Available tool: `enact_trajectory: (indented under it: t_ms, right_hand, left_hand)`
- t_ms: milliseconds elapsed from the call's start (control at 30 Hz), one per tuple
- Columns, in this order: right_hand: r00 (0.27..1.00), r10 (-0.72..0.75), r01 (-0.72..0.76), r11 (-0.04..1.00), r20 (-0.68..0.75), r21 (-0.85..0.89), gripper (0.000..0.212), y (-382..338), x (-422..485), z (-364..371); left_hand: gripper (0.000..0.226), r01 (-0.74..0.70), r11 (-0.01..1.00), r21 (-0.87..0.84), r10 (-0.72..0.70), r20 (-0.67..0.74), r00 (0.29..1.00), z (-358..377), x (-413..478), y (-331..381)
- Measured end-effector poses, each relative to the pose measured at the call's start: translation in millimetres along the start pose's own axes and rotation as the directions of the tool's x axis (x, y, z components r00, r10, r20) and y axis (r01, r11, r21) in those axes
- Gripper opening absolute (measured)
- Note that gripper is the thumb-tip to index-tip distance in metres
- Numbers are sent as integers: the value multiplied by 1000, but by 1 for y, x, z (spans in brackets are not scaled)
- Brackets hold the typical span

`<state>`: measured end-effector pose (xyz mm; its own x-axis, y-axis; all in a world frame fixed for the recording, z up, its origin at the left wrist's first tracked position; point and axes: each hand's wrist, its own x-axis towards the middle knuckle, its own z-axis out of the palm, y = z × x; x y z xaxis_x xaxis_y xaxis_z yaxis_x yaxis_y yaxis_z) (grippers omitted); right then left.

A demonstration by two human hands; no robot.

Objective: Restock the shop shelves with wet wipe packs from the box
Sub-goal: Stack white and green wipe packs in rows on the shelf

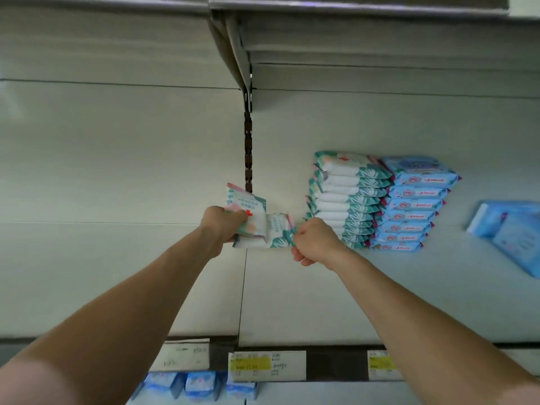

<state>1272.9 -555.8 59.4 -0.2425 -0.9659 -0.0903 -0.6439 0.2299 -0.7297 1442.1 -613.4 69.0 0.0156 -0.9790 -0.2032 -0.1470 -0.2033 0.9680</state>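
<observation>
Forearms [140, 290] outstretched; teal-and-white plastic wet wipe packs [254, 229] are clasped by left grip [222, 226], end pinched by right grip [317, 242], fingertips hidden.

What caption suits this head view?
Left hand grips teal-and-white plastic wet wipe packs, right hand pinches one's end, beside teal pack stack and blue pack stack on grey shelf.

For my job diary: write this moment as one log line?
left hand: grips teal wipe packs | right hand: pinches their end | shelf: teal stack, blue stack
</observation>
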Motion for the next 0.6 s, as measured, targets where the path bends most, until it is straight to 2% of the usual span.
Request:
enact_trajectory:
  t_ms: [100, 167, 267, 467, 600]
  right_hand:
    - [994, -99, 82, 961, -50, -263, 16, 10, 11, 4]
    - [981, -171, 114, 890, -90, -442, 13, 15, 18, 8]
    - [956, -254, 116, 783, -144, -611, 19, 21, 25, 14]
    - [935, -321, 111, 667, -150, -737, 22, 25, 29, 20]
    - [924, -333, 114, 710, -188, -694, 27, 14, 21, 9]
  left_hand:
    - [24, -35, 999, 36, 35, 4, 999, 10, 16, -9]
    - [21, -59, 997, 53, 58, 8, 998, 17, 24, -15]
    - [19, -69, 994, 83, 68, 19, 998, 26, 32, -21]
    - [24, -75, 992, 102, 67, 76, 995, 25, 39, -26]
    - [26, -133, 985, 108, 118, 138, 983, 8, 35, -13]
